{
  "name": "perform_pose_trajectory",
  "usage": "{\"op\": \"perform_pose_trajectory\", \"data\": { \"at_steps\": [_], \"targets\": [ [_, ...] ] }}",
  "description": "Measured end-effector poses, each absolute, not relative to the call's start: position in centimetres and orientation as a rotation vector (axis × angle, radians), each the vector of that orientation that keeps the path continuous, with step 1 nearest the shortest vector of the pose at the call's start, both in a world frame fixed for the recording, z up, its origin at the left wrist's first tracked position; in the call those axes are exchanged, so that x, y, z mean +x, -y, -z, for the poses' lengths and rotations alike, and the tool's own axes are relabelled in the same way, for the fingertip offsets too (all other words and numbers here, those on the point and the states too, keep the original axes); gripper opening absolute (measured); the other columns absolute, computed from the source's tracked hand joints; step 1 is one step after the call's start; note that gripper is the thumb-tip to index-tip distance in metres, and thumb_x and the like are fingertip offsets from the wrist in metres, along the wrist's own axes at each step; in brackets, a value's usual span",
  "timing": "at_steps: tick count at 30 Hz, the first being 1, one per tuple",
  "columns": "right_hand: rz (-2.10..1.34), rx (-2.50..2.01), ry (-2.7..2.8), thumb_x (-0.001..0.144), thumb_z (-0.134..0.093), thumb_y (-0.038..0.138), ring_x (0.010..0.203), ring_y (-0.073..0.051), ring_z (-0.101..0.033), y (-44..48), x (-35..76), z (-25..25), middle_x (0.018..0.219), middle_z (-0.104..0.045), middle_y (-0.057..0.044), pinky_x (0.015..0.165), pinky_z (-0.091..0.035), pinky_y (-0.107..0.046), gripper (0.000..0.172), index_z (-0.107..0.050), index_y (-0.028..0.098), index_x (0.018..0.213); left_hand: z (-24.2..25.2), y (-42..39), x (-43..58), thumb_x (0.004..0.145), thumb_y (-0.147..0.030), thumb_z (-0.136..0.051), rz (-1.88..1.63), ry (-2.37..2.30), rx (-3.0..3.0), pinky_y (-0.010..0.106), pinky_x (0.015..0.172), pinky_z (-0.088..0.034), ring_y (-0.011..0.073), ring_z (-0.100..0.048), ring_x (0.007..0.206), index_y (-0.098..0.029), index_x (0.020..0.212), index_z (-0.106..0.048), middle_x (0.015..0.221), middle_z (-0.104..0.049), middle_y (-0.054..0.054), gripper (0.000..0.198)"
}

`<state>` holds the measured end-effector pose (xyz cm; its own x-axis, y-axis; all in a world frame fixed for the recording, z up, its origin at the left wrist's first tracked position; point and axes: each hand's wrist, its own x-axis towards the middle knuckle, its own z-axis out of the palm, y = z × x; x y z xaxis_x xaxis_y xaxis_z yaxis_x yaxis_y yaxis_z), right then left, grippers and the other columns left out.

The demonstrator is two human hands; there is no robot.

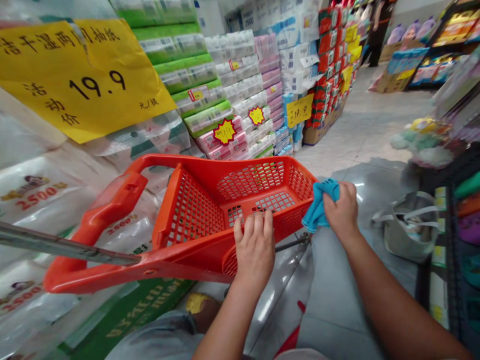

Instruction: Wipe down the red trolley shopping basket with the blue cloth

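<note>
Orange-red cart [195,252] right in front of you, left hand [255,245] on its near rim, right hand [342,207] on a cloth [318,206].
So your left fingers are close together and curled over the rim, gripping it (can't see the thumb), while your right is pinching that blue cloth against the cart's right end. Pale bag [408,232] on the floor to your right, big yellow sign [144,80] up left, tissue packs [240,72] stacked beyond, and way back a person [377,30] in dark clothes.
</note>
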<state>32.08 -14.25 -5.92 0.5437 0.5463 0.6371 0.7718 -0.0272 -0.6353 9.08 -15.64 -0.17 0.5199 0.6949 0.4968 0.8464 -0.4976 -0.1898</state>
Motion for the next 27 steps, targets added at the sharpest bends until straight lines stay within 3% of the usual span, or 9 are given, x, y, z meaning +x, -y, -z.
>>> {"op": "perform_pose_trajectory", "data": {
  "at_steps": [8,11,15,18,21,24,27],
  "targets": [
    [0.166,-1.497,1.251,0.086,-0.059,0.028,0.113,-0.027,-0.058,15.0,29.6,7.1,0.123,-0.053,-0.012,0.096,-0.052,-0.046,0.033,-0.059,0.022,0.118,-0.1,15.5,9.2,0.096,-0.023,-0.053,0.486,1.283,-2.334,0.05,0.113,-0.025,0.0262,-0.059,0.107,-0.017,0.134,-0.061,0.115,-0.071,0.009,0.039],
    [0.252,-1.478,0.954,0.094,-0.053,0.032,0.11,-0.028,-0.056,14.3,29.3,7.8,0.113,-0.052,-0.012,0.1,-0.047,-0.054,0.026,-0.055,0.02,0.117,-0.3,15.4,9.2,0.097,-0.018,-0.048,0.443,1.284,-2.373,0.05,0.11,-0.03,0.0265,-0.059,0.11,-0.016,0.141,-0.056,0.123,-0.07,0.01,0.045],
    [0.256,-1.42,1.001,0.094,-0.054,0.034,0.118,-0.028,-0.054,14.5,25.2,8.3,0.124,-0.05,-0.015,0.1,-0.049,-0.052,0.036,-0.048,0.021,0.128,-0.5,15.1,10.0,0.098,-0.017,-0.041,0.368,1.339,-2.383,0.052,0.106,-0.037,0.0279,-0.059,0.11,-0.013,0.147,-0.05,0.132,-0.067,0.013,0.05],
    [0.179,-1.351,1.139,0.09,-0.058,0.034,0.112,-0.024,-0.06,14.4,22.3,8.7,0.118,-0.056,-0.01,0.095,-0.054,-0.043,0.028,-0.055,0.024,0.116,-0.9,14.7,10.0,0.099,-0.018,-0.039,0.327,1.312,-2.401,0.051,0.106,-0.039,0.0282,-0.059,0.113,-0.011,0.149,-0.046,0.138,-0.064,0.014,0.052],
    [0.147,-1.391,0.927,0.089,-0.056,0.038,0.109,-0.025,-0.06,13.1,23.6,9.6,0.109,-0.058,-0.009,0.099,-0.052,-0.046,0.023,-0.054,0.024,0.107,-2.4,14.1,8.0,0.096,-0.013,-0.039,0.267,1.163,-2.455,0.047,0.107,-0.041,0.0281,-0.058,0.122,-0.009,0.148,-0.048,0.143,-0.061,0.013,0.053],
    [0.133,-1.491,0.668,0.094,-0.049,0.043,0.107,-0.026,-0.059,11.3,26.8,10.8,0.107,-0.057,-0.01,0.1,-0.048,-0.052,0.028,-0.05,0.021,0.112,-4.7,13.6,5.1,0.094,-0.012,-0.041,0.174,1.123,-2.44,0.046,0.103,-0.045,0.0278,-0.065,0.114,-0.011,0.139,-0.059,0.132,-0.069,0.013,0.048],
    [0.08,-1.542,0.571,0.092,-0.055,0.053,0.103,-0.025,-0.061,10.1,28.1,11.4,0.109,-0.058,-0.012,0.097,-0.05,-0.049,0.044,-0.046,0.019,0.119,-6.9,12.8,3.3,0.093,-0.013,-0.043,-0.001,1.236,-2.377,0.042,0.085,-0.051,0.0286,-0.071,0.094,-0.012,0.129,-0.066,0.11,-0.077,0.013,0.043]
  ]
}}
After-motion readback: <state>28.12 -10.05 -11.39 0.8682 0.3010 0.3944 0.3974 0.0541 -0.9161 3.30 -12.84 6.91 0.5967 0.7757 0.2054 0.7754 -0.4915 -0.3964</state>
